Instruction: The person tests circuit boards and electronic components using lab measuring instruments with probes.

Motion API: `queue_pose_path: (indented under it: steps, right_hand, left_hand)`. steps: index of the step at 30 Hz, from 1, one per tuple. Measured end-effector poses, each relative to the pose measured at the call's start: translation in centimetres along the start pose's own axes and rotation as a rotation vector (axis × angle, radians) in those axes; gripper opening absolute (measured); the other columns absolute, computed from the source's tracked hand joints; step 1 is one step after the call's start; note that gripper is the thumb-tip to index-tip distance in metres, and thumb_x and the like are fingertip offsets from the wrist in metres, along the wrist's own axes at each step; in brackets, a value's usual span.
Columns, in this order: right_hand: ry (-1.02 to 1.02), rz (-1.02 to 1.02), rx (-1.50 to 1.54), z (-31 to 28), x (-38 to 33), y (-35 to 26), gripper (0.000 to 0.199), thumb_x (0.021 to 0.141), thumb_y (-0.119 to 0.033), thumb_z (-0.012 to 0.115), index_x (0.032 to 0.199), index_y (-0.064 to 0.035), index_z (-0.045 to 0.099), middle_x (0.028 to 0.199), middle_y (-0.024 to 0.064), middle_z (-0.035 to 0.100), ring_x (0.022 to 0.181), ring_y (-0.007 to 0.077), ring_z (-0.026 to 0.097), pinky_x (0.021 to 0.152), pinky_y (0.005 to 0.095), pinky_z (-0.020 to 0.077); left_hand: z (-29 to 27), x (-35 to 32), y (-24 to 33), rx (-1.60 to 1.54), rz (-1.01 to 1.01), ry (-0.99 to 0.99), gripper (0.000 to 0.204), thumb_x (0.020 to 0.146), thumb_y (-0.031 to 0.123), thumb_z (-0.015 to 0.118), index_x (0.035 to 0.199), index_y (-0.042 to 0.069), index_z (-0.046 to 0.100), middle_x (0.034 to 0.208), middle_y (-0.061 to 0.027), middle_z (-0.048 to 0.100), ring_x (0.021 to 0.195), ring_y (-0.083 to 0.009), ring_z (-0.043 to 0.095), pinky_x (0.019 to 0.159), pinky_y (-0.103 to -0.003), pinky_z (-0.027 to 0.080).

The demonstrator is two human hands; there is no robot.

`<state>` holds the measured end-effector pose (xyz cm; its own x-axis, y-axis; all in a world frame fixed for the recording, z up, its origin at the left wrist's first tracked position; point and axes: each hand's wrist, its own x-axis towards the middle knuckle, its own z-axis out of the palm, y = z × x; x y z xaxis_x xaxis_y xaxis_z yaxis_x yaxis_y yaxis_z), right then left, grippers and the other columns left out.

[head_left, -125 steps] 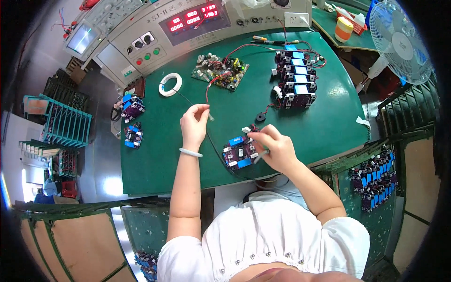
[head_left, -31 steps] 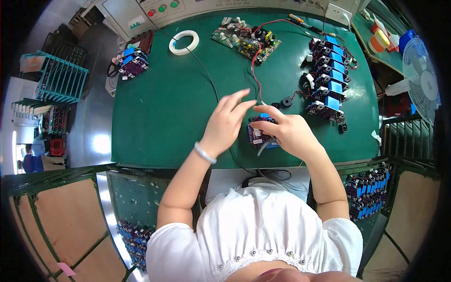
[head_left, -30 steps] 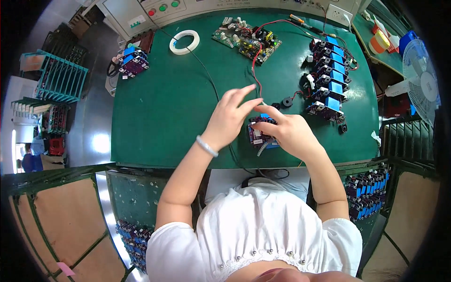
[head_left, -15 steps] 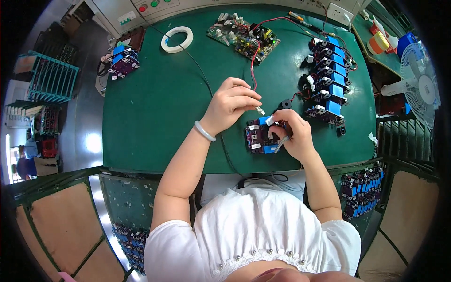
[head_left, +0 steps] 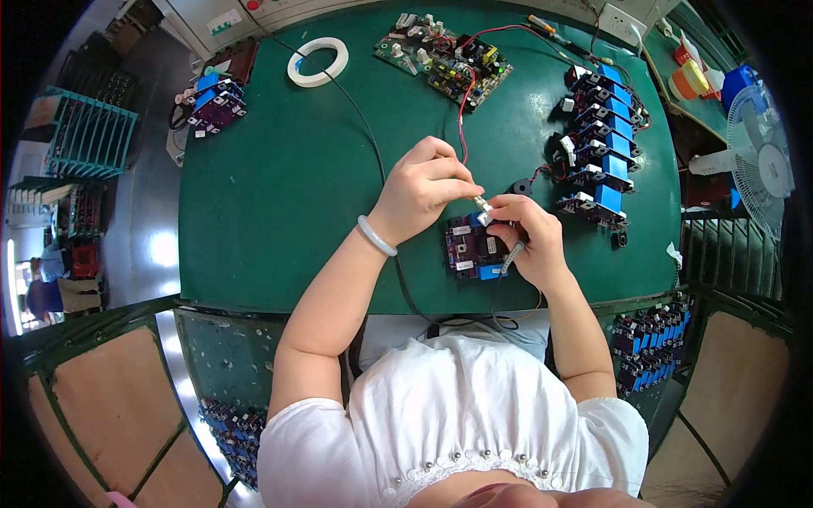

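Observation:
My left hand (head_left: pixel 426 188) pinches a small white wire connector (head_left: pixel 482 203) at the end of a red-and-dark cable (head_left: pixel 463 135). The cable runs back to a green circuit board (head_left: pixel 466 74). My right hand (head_left: pixel 531 230) is closed on a second white connector (head_left: pixel 485 218), and the two connectors meet or nearly touch between my fingertips. Just below lies a dark circuit module (head_left: pixel 465 248) with blue parts and white labels, partly hidden by my right hand. A grey labelled strip (head_left: pixel 511 257) hangs by my right fingers.
A row of blue-and-black modules (head_left: pixel 608 161) stands on the right, a black round buzzer (head_left: pixel 522 188) near it. A white tape roll (head_left: pixel 318 63) lies at the back left, by more modules (head_left: pixel 217 102). A dark cord (head_left: pixel 369 127) crosses the green table (head_left: pixel 279 195). A fan (head_left: pixel 762 161) stands far right.
My left hand has moved slightly right, bringing its connector to the one in my right hand. My view has shifted slightly.

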<state>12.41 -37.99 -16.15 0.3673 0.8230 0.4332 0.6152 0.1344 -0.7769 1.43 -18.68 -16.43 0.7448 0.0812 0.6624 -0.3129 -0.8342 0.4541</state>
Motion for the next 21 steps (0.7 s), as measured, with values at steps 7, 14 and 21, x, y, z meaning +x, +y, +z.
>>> queue_pose_path:
  steps: [7, 14, 21]
  right_hand:
    - [0.031, -0.078, -0.040, 0.20, -0.17, 0.07, 0.023, 0.075, 0.009, 0.072, 0.092, -0.0018, 0.061, 0.099, 0.0120, 0.068, 0.075, 0.0243, 0.068, 0.061, 0.0315, 0.0550]
    - [0.032, -0.077, -0.045, 0.24, -0.19, 0.21, 0.023, 0.074, 0.010, 0.071, 0.090, -0.0016, 0.060, 0.098, 0.0117, 0.068, 0.074, 0.0237, 0.068, 0.060, 0.0311, 0.0553]
    - [-0.019, -0.027, -0.116, 0.07, 0.22, -0.31, 0.024, 0.070, 0.012, 0.070, 0.086, -0.0021, 0.060, 0.097, 0.0097, 0.067, 0.071, 0.0218, 0.068, 0.058, 0.0300, 0.0551]
  left_hand:
    - [-0.01, 0.23, 0.19, 0.022, 0.027, 0.047, 0.023, 0.066, 0.001, 0.072, 0.083, 0.015, 0.076, 0.081, 0.0020, 0.069, 0.083, -0.0217, 0.056, 0.070, -0.032, 0.050]
    - [-0.05, 0.22, 0.30, 0.105, 0.057, 0.024, 0.020, 0.065, 0.004, 0.073, 0.081, 0.015, 0.075, 0.078, 0.0031, 0.068, 0.080, -0.0198, 0.056, 0.067, -0.032, 0.050]
    - [-0.15, 0.64, 0.78, 0.180, 0.148, 0.052, 0.017, 0.065, 0.008, 0.071, 0.081, 0.013, 0.073, 0.076, 0.0034, 0.064, 0.078, -0.0187, 0.057, 0.066, -0.032, 0.051]
